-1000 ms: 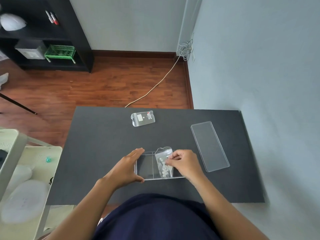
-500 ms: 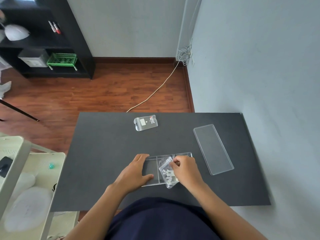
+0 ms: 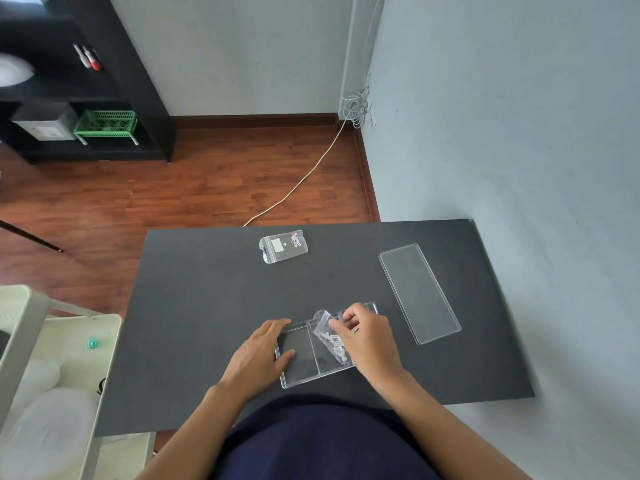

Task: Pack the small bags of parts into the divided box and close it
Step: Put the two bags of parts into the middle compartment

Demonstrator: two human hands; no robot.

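A clear divided box point(image 3: 300, 372) lies on the black table near its front edge. My left hand point(image 3: 261, 355) grips the box's left end, thumb inside the left compartment. My right hand point(image 3: 369, 337) pinches a small clear bag of white parts point(image 3: 329, 337) and holds it tilted inside the box's middle compartment, its top curled upward. A second small bag point(image 3: 283, 245) with a white label lies flat at the far middle of the table. The box's clear lid point(image 3: 419, 292) lies flat to the right, apart from the box.
The black table point(image 3: 207, 299) stands against a grey wall on the right. A cream cart point(image 3: 52, 375) with white containers stands at its left. A black shelf unit point(image 3: 86, 98) and a white cable point(image 3: 294, 188) are beyond on the wooden floor.
The bag has tipped further down into the middle compartment under my right hand, and the box has turned slightly. My left hand stays on the box's left end.
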